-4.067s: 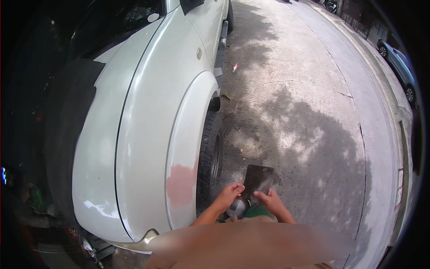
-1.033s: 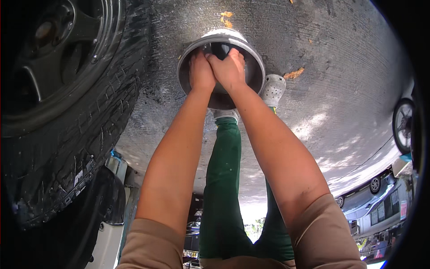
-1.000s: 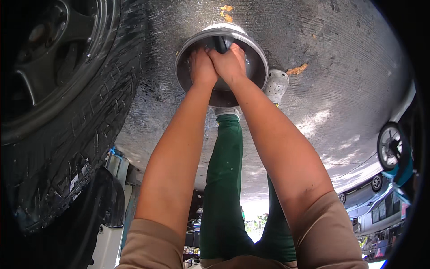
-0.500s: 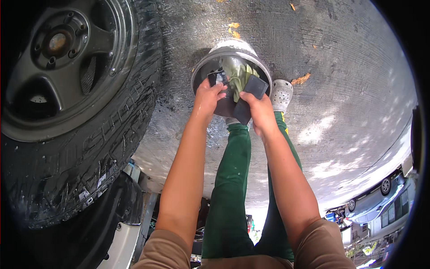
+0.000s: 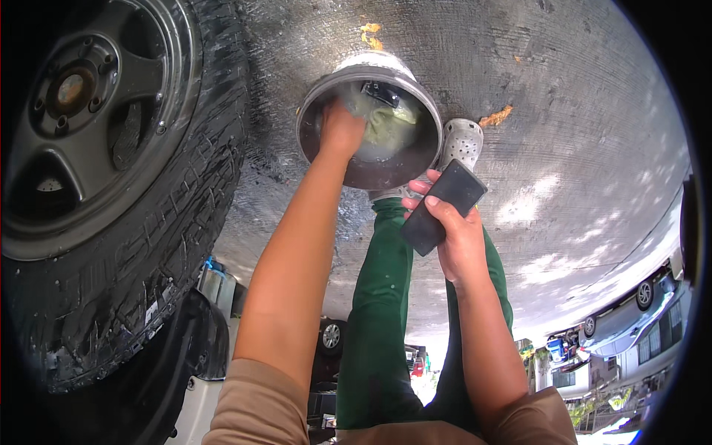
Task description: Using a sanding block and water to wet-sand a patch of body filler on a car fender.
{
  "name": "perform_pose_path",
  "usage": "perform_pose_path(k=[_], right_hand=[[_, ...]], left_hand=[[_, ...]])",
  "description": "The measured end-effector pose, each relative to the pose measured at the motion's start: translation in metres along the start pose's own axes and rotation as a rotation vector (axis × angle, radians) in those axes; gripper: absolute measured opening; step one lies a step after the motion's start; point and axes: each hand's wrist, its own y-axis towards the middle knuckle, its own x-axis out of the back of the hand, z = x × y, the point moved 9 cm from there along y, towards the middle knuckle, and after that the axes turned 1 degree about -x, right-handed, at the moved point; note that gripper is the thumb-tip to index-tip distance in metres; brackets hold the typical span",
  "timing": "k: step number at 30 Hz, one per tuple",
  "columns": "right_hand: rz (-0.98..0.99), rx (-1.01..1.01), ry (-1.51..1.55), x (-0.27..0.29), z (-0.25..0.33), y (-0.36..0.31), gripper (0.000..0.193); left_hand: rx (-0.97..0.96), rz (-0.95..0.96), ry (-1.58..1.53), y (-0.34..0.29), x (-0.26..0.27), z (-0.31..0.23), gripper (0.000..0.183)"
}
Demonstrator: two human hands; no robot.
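My right hand grips a flat black rectangular block in front of the bucket, with the thumb on its top face. Down inside the round bucket reaches my left hand. Its fingers are hidden, so whether they hold anything does not show. Beside it lies a wet pale green cloth in cloudy water. A small dark glossy object rests at the cloth's far edge; its kind is unclear.
On the left stands a big tire with a dark spoked wheel rim. My grey clog is next to the bucket on wet concrete. A dry leaf lies to the right. A parked car is at lower right.
My right hand has drawn the black block out of the bucket, toward me. My left hand has gone deeper in, and the dark glossy object it had is now by the cloth.
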Motion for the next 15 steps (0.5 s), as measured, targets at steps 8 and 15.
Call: perform_pose_path(k=[8, 15], right_hand=[[-0.043, -0.047, -0.023, 0.016, 0.004, 0.026, 0.042], [-0.035, -0.07, -0.031, 0.01, -0.001, 0.033, 0.04]], left_hand=[[0.47, 0.409, -0.105, -0.006, -0.059, 0.012, 0.039], [0.519, 0.378, -0.577, -0.026, -0.012, 0.032, 0.05]])
